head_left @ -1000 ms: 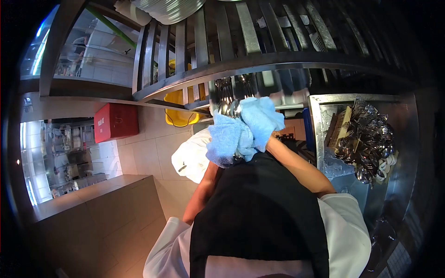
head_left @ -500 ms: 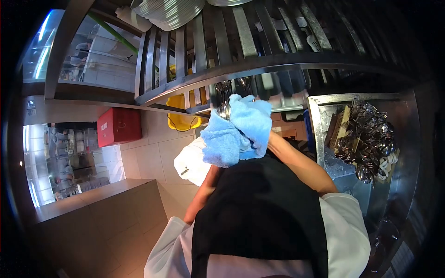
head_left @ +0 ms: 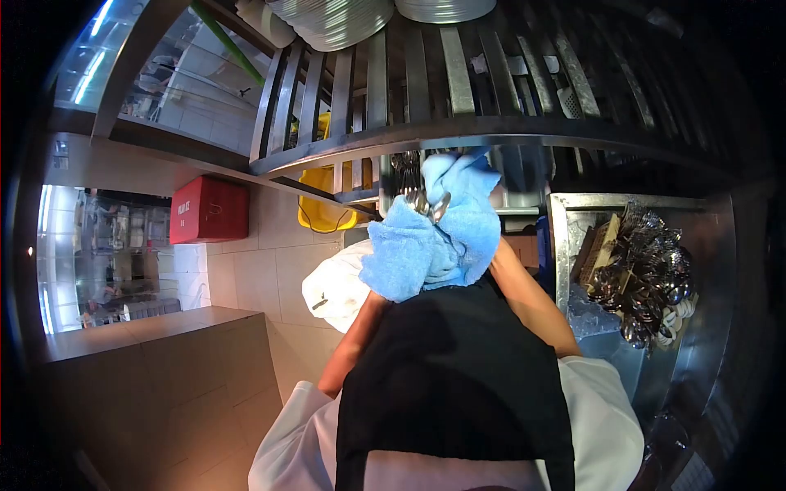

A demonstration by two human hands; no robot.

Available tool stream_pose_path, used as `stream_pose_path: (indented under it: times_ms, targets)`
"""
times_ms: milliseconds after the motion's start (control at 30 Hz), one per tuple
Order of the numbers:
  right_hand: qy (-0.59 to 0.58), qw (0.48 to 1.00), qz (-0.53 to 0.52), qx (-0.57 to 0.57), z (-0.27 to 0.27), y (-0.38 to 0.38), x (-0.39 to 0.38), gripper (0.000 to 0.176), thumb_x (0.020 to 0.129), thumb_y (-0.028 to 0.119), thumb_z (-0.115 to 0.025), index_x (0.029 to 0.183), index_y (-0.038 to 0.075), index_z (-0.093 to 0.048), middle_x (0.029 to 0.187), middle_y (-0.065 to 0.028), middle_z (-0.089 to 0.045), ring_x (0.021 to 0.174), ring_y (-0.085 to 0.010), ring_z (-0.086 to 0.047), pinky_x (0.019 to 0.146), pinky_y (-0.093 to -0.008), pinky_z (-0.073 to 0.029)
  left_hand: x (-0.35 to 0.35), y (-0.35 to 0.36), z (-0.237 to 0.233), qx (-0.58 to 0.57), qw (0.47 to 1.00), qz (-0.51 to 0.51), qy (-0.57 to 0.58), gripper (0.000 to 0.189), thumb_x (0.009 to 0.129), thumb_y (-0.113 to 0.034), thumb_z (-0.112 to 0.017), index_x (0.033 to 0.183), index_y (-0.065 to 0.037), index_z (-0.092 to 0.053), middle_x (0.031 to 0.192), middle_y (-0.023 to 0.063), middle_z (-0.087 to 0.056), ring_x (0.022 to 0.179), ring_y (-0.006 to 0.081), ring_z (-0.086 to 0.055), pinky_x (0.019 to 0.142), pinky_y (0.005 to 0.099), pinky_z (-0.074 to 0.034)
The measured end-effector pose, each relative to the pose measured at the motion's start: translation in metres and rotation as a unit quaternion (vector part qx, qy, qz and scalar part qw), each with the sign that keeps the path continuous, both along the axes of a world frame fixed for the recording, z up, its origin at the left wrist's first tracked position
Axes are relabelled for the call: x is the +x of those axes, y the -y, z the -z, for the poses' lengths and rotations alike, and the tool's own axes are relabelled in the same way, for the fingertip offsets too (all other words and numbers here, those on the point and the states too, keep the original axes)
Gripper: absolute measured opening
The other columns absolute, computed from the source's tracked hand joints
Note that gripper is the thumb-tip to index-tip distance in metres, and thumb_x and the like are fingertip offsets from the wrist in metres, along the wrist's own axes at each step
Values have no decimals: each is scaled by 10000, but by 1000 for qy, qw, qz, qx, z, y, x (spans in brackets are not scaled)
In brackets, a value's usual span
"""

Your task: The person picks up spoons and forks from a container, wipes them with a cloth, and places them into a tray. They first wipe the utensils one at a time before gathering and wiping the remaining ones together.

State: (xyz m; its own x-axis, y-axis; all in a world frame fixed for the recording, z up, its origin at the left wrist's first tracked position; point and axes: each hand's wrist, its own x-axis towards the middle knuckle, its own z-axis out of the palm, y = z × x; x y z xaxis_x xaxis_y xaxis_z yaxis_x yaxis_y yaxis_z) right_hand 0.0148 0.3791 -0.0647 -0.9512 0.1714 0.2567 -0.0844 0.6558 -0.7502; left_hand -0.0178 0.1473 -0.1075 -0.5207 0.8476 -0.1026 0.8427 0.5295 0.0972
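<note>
A fluffy light-blue towel [head_left: 405,260] is held up in front of my black apron, and both my hands are hidden in its folds. My left forearm [head_left: 354,344] runs into the towel's left part, my right forearm [head_left: 530,296] into its right part. Out of the top of the towel, between the two bunched parts, stick several forks [head_left: 414,196] and a spoon [head_left: 441,206]. Just beyond them, below the slatted shelf, more cutlery [head_left: 403,164] stands in a metal container. How my fingers lie under the cloth is hidden.
A slatted metal shelf [head_left: 458,129] with stacked white plates [head_left: 336,20] spans the front. At right, a heap of cutlery [head_left: 643,278] lies in a metal sink [head_left: 559,245]. Left are a yellow bin [head_left: 315,214], a red box [head_left: 210,210] and a white bag [head_left: 336,286].
The towel and cutlery have shifted slightly right in view, and the towel's two bunched parts are farther apart. Forks and a spoon now show more clearly between them. The camera view has turned a little.
</note>
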Motion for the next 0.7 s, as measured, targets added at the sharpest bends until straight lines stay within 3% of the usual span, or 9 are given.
stream_pose_path:
  times_ms: [167,300,367,400,433,500,533,600,700]
  targets:
    - [7,995,80,-55,-26,-11,-12,160,870,119,-629,990,21,-667,841,-160,-636,766,-325,-648,684,-415,-516,3,13,11,165,985,-12,57,535,1010,-239,-587,1503,-54,-491,1472,181,-546,1374,324,-484,1190,440,-359]
    - [-2,967,151,-204,3,3,-21,287,1013,231,-538,1040,-10,-691,859,-209,-676,871,-331,-688,763,-438,-527,4,0,-12,157,986,-9,62,524,1010,-262,-587,1487,-61,-506,1451,183,-561,1351,324,-503,1163,438,-378]
    - [189,968,-38,164,17,11,-16,331,1003,262,-534,1024,-13,-719,858,-190,-698,847,-284,-701,753,-403,-529,2,0,-7,144,987,-15,64,518,1009,-277,-588,1476,-65,-516,1436,183,-571,1335,324,-516,1145,436,-390]
    - [46,989,-32,137,98,16,-29,172,909,156,-579,981,45,-690,890,-199,-716,793,-340,-719,695,-462,-562,2,2,-3,140,988,-19,67,515,1009,-285,-588,1471,-68,-521,1429,184,-576,1327,324,-523,1136,436,-396]
    - [50,989,-30,137,91,10,-31,172,909,156,-579,981,45,-690,890,-199,-716,793,-340,-719,695,-462,-562,2,4,0,137,988,-22,68,511,1009,-292,-588,1466,-70,-526,1422,184,-581,1319,324,-529,1127,435,-402]
    - [192,964,56,-174,16,1,-27,272,965,240,-555,1016,52,-744,847,-144,-716,772,-259,-705,703,-395,-540,4,7,3,132,988,-33,74,506,1009,-308,-588,1455,-75,-537,1408,185,-591,1303,323,-542,1109,433,-414]
    - [269,884,149,-351,-36,-2,-25,292,977,263,-559,1010,63,-769,800,-113,-709,742,-227,-695,691,-373,-530,4,7,5,129,988,-39,77,503,1009,-315,-588,1450,-77,-542,1401,186,-596,1295,323,-548,1100,433,-420]
    - [32,917,220,-330,49,7,-37,258,926,240,-630,829,21,-727,662,-127,-636,634,-225,-654,588,-385,-502,6,7,8,125,988,-47,81,498,1009,-330,-589,1439,-81,-552,1387,186,-606,1279,323,-561,1082,431,-432]
    - [-8,928,236,-287,74,39,-36,250,904,177,-640,724,7,-668,663,-187,-640,617,-309,-668,544,-424,-497,6,6,11,119,987,-61,90,492,1009,-353,-589,1424,-88,-567,1365,188,-621,1255,323,-580,1055,429,-450]
